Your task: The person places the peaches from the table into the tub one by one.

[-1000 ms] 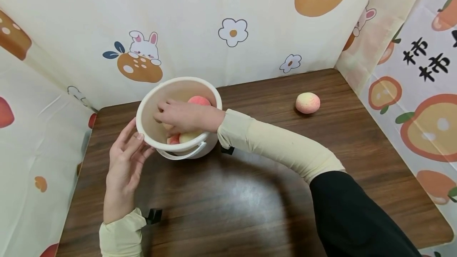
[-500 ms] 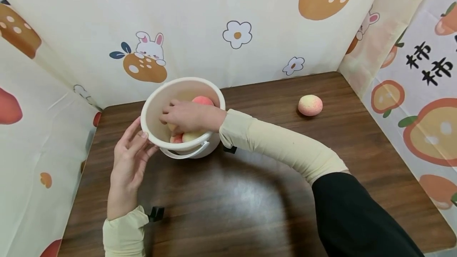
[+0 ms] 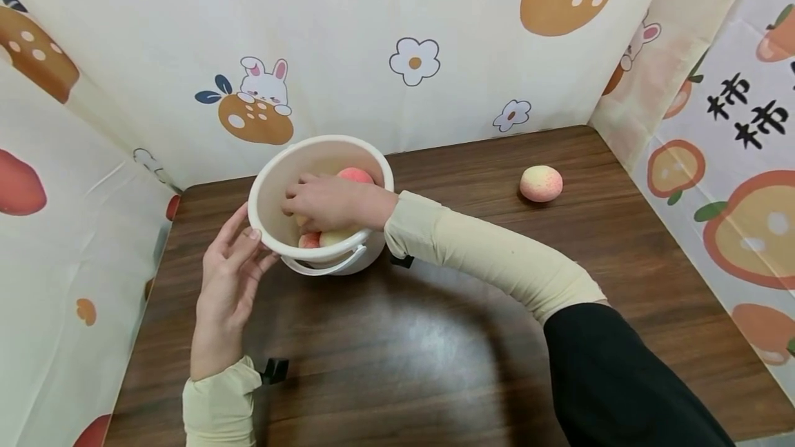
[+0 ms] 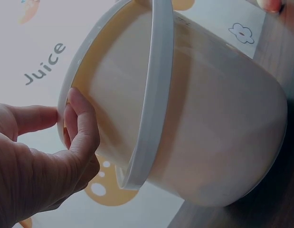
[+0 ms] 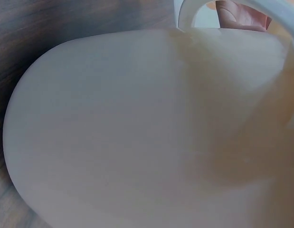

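Observation:
A white bucket [image 3: 373, 250] stands on the table toward the left, its handle [image 3: 323, 270] hanging down at the front. My left hand [image 3: 226, 278] pinches the bucket's rim between thumb and fingers, as the left wrist view shows close up. My right hand [image 3: 329, 202] reaches over the rim into the bucket, fingers bent over a yellowish peach [image 3: 301, 220] that is mostly hidden under them. Inside, a pink peach [image 3: 356, 175], a reddish peach [image 3: 309, 240] and a pale peach [image 3: 338, 236] lie around that hand. In the right wrist view the bucket's wall [image 5: 99, 118] hides the hand.
Another pink and yellow peach [image 3: 542, 183] lies on the dark wooden table [image 3: 422, 336] at the back right. Printed cloth walls [image 3: 335, 40] close off the back and both sides. The right forearm [image 3: 491, 254] crosses above the table.
The head view has shifted slightly, moving the whole scene a little rightward in the picture. Both hands keep nearly the same places on and in the bucket.

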